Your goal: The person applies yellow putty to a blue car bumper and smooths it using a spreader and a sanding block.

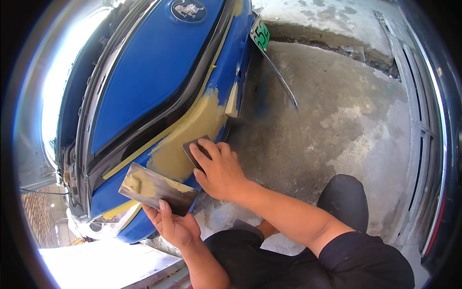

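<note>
A blue car body (159, 62) fills the upper left, with a tan patch of body filler (192, 135) spread over its lower corner. My right hand (219, 168) presses a small dark spreader (195, 151) flat against the filler patch. My left hand (173, 224) holds a flat metal mixing board (156, 188) smeared with tan filler, just below and left of the patch. Yellow masking tape (144, 151) runs along the black trim above the patch.
Rough concrete floor (337, 120) lies to the right. A green plate (260, 34) sticks out from the car's edge, with a thin rod (281, 82) hanging below it. A metal gate track (418, 120) runs along the far right. My dark-trousered knees (344, 197) are below.
</note>
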Tool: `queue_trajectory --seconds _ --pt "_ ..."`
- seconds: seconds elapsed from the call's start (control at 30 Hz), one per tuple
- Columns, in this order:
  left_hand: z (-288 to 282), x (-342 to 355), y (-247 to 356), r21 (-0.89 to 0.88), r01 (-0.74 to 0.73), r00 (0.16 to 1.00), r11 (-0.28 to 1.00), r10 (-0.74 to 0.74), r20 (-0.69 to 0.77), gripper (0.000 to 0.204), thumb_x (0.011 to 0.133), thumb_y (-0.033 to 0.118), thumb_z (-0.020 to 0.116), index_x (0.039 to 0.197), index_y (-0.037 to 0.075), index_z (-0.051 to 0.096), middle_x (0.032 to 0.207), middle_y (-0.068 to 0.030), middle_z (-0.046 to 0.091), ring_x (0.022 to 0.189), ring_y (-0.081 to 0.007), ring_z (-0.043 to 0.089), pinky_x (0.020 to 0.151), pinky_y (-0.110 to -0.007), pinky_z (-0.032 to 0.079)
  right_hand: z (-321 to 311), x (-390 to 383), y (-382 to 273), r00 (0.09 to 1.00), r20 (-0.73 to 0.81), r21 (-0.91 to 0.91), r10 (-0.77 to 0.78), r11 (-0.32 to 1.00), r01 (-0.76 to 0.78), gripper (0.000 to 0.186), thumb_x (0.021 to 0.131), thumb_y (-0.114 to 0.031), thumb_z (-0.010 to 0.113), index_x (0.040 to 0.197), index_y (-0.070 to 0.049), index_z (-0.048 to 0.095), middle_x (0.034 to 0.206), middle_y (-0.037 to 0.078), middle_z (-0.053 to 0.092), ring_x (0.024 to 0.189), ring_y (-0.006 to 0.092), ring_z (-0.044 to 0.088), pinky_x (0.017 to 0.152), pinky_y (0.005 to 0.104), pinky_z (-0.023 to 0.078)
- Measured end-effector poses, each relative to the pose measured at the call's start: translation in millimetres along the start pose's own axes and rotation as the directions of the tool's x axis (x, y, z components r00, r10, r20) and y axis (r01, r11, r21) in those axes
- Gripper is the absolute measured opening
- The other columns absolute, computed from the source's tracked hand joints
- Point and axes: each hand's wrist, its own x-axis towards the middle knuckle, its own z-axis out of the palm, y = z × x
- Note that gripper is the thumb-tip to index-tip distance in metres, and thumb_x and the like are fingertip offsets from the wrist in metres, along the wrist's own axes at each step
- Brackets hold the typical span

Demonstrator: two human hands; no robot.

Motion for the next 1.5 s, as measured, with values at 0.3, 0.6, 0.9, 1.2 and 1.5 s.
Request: queue_trajectory --seconds 0.3,0.6,0.9,1.2,1.5 --pt "-3.0 -1.4 -0.6 0.008 -0.034 0.999 0.999 0.034 0.020 0.054 0.094 0.004 0.048 0.144 0.005 0.027 0.135 -0.0120 0.047 0.122 -0.0249 0.047 0.105 -0.046 0.034 -28.6 43.2 53.6 0.980 -0.147 0.043 0.138 0.990 -0.133 0.050 0.083 -0.022 0.055 0.130 -0.004 0.050 0.130 0.016 0.048 0.111 0.0395 0.048 0.094 0.0442 0.042" --pt "-4.0 2.7 -4.8 0.023 0.014 0.999 1.000 -0.014 0.030 0.051 0.094 0.003 0.047 0.142 0.005 0.031 0.133 -0.0122 0.048 0.120 -0.0241 0.049 0.102 -0.046 0.038 10.9 -18.0 55.7 0.996 -0.013 0.122 -0.089 0.988 0.090 0.052 0.082 -0.022 0.058 0.131 -0.005 0.049 0.131 0.016 0.045 0.114 0.0371 0.045 0.095 0.0454 0.040" --pt "0.9 1.8 -7.3 0.040 0.043 0.999 0.998 -0.044 0.031 0.051 0.093 0.005 0.048 0.142 0.006 0.031 0.133 -0.0113 0.048 0.120 -0.0248 0.048 0.102 -0.047 0.038 14.3 23.2 61.0 0.873 0.130 0.729 0.471 0.551 -0.406 0.054 0.091 -0.030 0.051 0.138 -0.004 0.044 0.129 0.014 0.044 0.113 0.0230 0.049 0.094 0.0313 0.040" --pt "1.6 1.9 -7.8 0.052 0.042 0.999 0.998 -0.044 0.033 0.050 0.094 0.005 0.048 0.141 0.007 0.032 0.133 -0.0112 0.049 0.120 -0.0245 0.049 0.102 -0.046 0.038 4.2 -1.6 70.4 0.786 0.473 0.821 0.397 0.123 -0.557 0.053 0.090 -0.032 0.050 0.139 -0.010 0.044 0.113 0.002 0.054 0.097 0.0162 0.051 0.080 0.0303 0.043" --pt "1.1 0.0 -7.5 0.058 0.032 0.998 0.998 -0.035 0.056 0.052 0.093 0.004 0.050 0.142 0.005 0.031 0.133 -0.0120 0.049 0.121 -0.0241 0.048 0.104 -0.044 0.035 -25.3 26.6 99.0 0.636 0.641 0.748 0.429 -0.166 -0.642 0.048 0.084 -0.041 0.060 0.126 -0.018 0.053 0.110 0.003 0.057 0.095 0.0229 0.056 0.072 0.0386 0.046"
